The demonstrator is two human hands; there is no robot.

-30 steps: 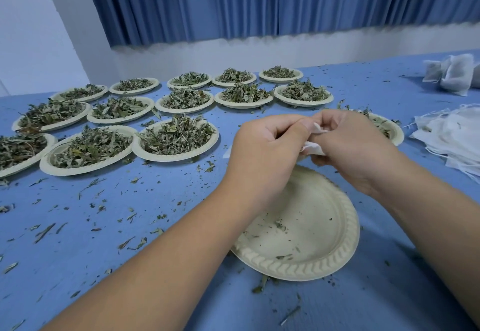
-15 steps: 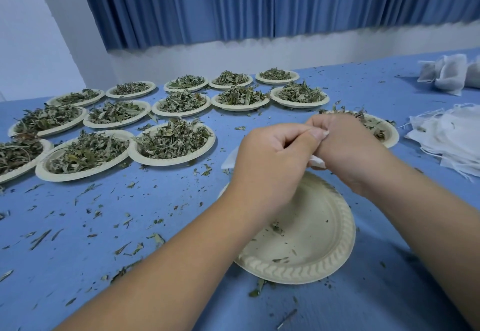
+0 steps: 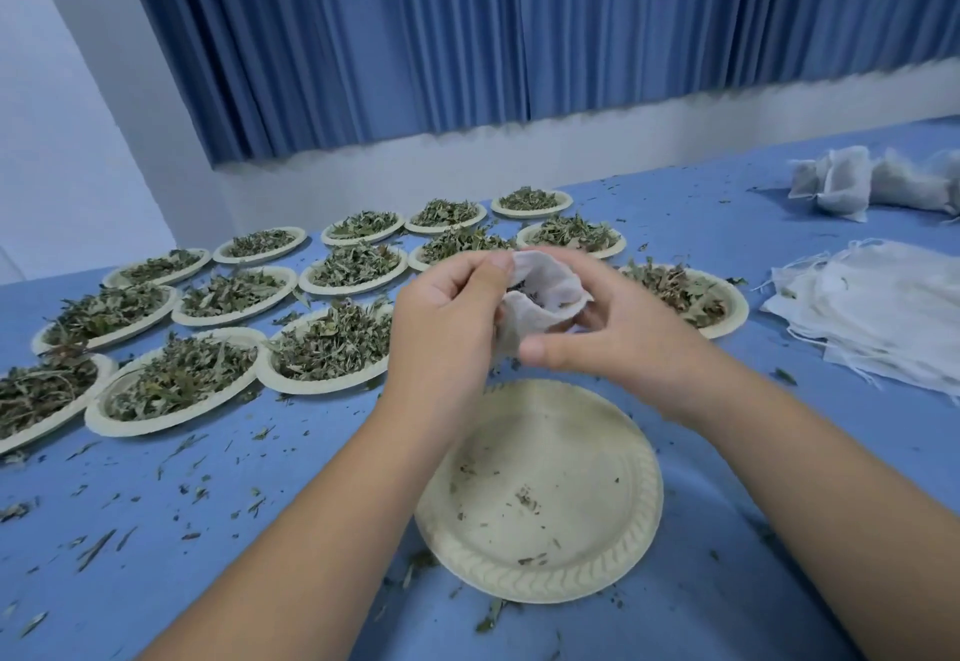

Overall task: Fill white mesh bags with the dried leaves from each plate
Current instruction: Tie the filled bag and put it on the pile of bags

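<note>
Left hand and right hand grasp the mesh bag over the emptied plate, heaped plates behind.

Fourteen leaf-heaped plates from nine to one o'clock; one nearly bare plate at six; one open mesh bag at centre.

One view only, head-worn, wide-angle. Faces forward and down across the table; empty plate close at lower centre, curtain along top.
</note>
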